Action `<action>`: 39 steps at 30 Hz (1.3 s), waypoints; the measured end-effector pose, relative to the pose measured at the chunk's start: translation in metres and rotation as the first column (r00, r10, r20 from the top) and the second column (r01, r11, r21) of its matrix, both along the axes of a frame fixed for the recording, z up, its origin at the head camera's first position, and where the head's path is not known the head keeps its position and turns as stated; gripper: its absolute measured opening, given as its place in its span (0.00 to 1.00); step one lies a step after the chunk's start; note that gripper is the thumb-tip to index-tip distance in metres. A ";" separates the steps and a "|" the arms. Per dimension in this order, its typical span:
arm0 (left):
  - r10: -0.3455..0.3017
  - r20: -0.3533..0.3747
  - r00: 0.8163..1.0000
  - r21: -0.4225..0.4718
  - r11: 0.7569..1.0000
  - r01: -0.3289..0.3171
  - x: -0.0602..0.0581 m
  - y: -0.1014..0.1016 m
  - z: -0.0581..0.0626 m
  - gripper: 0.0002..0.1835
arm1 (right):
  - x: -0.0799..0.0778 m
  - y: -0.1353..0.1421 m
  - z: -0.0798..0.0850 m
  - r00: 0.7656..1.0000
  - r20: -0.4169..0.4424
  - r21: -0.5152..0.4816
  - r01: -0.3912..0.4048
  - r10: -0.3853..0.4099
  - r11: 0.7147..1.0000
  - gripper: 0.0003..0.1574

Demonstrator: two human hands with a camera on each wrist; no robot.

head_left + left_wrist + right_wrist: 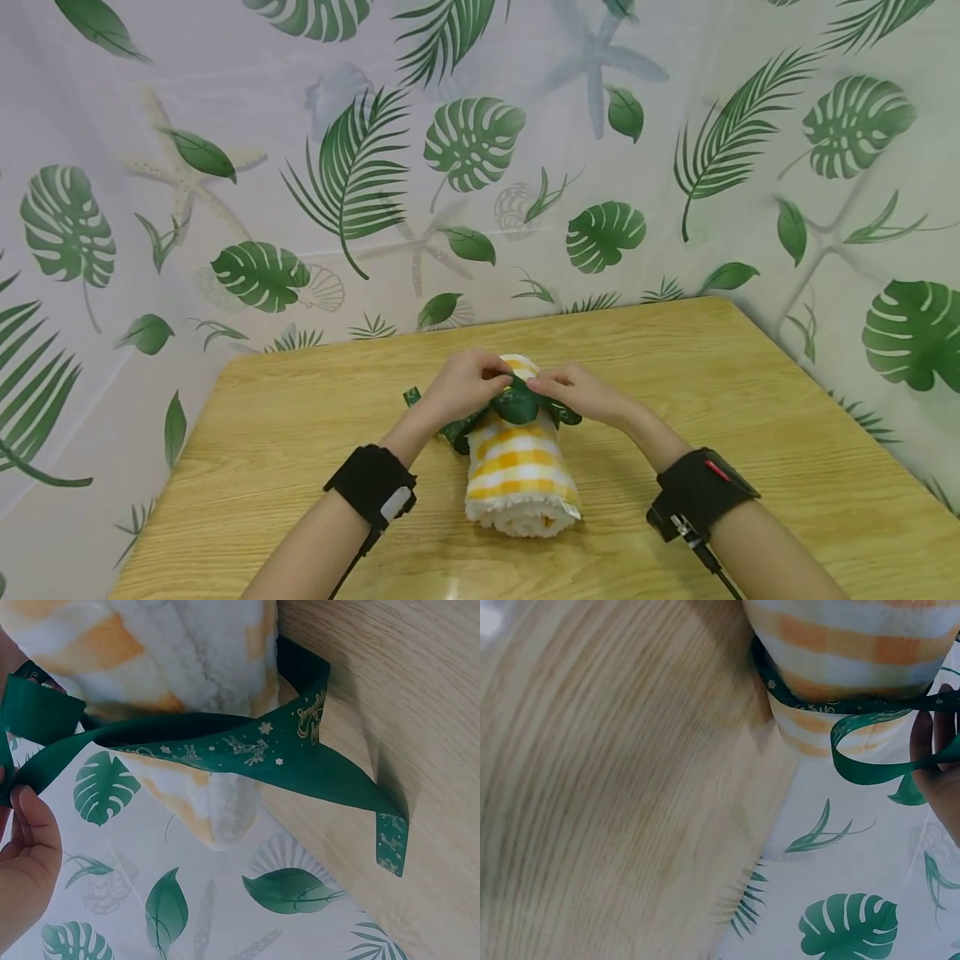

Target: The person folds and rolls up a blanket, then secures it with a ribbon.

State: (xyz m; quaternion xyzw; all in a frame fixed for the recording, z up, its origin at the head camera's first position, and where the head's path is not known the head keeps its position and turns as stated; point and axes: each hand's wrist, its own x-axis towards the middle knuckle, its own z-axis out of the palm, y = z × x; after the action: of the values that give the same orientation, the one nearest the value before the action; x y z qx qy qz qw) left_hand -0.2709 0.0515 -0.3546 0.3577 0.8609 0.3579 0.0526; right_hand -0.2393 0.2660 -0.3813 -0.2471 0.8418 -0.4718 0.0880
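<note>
The pale wood-grain table point(300, 433) spreads well out to the left and right of the fingers, ending at two slanting side edges; its far edge lies beyond the fingertips, against a white backdrop cloth point(540, 208) printed with green leaves, starfish and shells; more wood reaches back from the fingers between the forearms. Between and below the fingers is one rolled fleece blanket point(525, 462) in yellow-and-white check, lying on its side, its fluffy white spiral end nearer the person than the fingers; one small white label point(570, 508) shows at that end. One dark green flat ribbon point(517, 404), printed with pale stars and gold lettering, goes around the blanket's far half; it crosses on top, right at the fingertips. Two hands work there, just apart; the left hand point(467, 385) pinches the ribbon between thumb and curled fingers; the right hand point(581, 392) pinches it too, a loop point(862, 771) hanging beside its fingers. One ribbon end point(391, 844) sticks out past the left hand, over the table. Two black wrist bands, one on the left wrist point(372, 489) and one on the right point(707, 493), sit behind the fingers.
</note>
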 end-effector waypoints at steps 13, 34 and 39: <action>-0.040 -0.002 0.999 -0.004 0.999 0.040 0.005 0.006 -0.013 0.08 | 0.004 0.009 -0.017 0.986 0.133 -0.061 -0.092 0.100 0.994 0.07; -0.036 0.053 0.998 -0.146 0.988 0.044 0.000 -0.008 -0.035 0.21 | 0.066 0.025 -0.032 0.881 -0.066 0.232 0.471 -0.469 0.851 0.15; -0.049 0.067 0.997 -0.135 0.989 0.058 -0.002 -0.011 -0.031 0.24 | 0.059 0.016 -0.047 0.900 -0.026 0.457 0.398 -0.435 0.796 0.18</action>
State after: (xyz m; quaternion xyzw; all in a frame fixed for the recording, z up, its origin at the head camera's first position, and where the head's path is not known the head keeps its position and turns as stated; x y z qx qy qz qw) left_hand -0.2729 0.0409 -0.3860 0.3646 0.8715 0.3075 0.1139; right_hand -0.1798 0.2817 -0.4281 -0.0094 0.9572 -0.2805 0.0706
